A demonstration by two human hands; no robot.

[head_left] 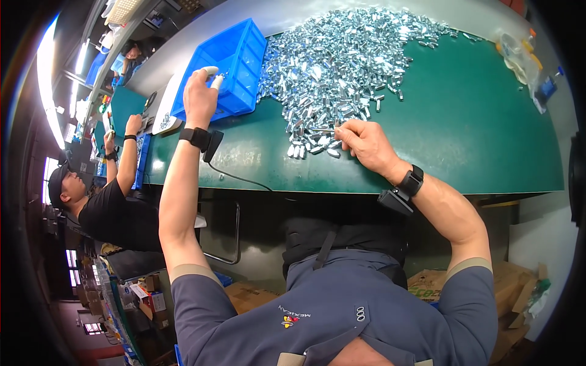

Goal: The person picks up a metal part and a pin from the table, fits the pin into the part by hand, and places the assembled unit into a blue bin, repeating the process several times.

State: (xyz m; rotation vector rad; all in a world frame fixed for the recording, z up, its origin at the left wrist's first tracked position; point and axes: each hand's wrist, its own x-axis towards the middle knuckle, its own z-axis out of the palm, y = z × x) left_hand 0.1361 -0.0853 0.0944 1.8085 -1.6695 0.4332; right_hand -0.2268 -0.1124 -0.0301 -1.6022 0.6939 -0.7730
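Observation:
My left hand is over the near side of a blue plastic bin. Its thumb and forefinger, both in white finger covers, are apart, and small shiny bits show just past them inside the bin. My right hand is pinched on a thin metal tool at the near edge of a heap of small silvery metal parts. The tool points left over several loose parts; its exact kind cannot be made out. A few pale parts lie side by side in front of the heap.
The green-topped table ends near my waist. A black cable runs from my left wrist band across it. Clear plastic bags lie at the far right. A co-worker in black sits at the left, and cardboard lies below.

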